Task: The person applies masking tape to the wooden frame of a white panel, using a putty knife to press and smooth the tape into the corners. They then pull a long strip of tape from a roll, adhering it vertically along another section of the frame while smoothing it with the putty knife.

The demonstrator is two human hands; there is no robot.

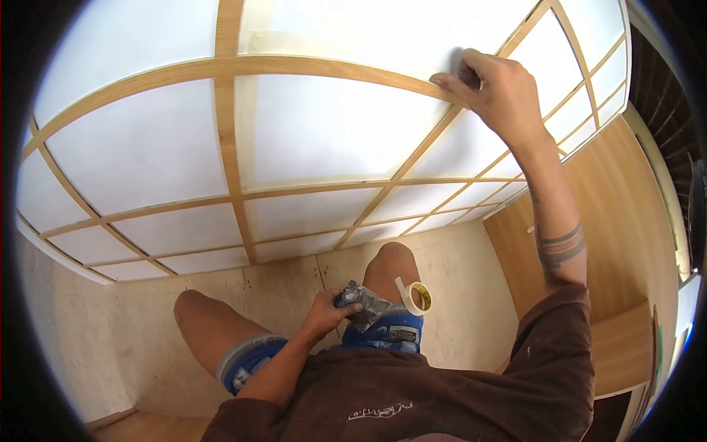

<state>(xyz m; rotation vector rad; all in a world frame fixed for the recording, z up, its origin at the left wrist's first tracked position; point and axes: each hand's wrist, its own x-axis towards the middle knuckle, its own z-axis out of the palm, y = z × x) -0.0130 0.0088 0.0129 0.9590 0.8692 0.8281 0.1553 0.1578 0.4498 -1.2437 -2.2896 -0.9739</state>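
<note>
My left hand (326, 313) is closed round a dark, stained flat object (364, 307) above my lap. High on the right, my right hand (497, 88) has curled fingers against a wooden strip (398, 81) of a large white gridded panel (331, 129). Anything pinched in those fingers is too small to make out. A roll of pale masking tape (420, 298), its loose end sticking up, rests by my thigh. Pale tape runs along some strips of the panel.
Below the panel is a light wooden floor (456, 295) with dark seams. A brown wooden board (596, 199) stands at the right. My bare knees are bent close to the panel's lower edge. Dark slatted material (659, 88) shows at the far right.
</note>
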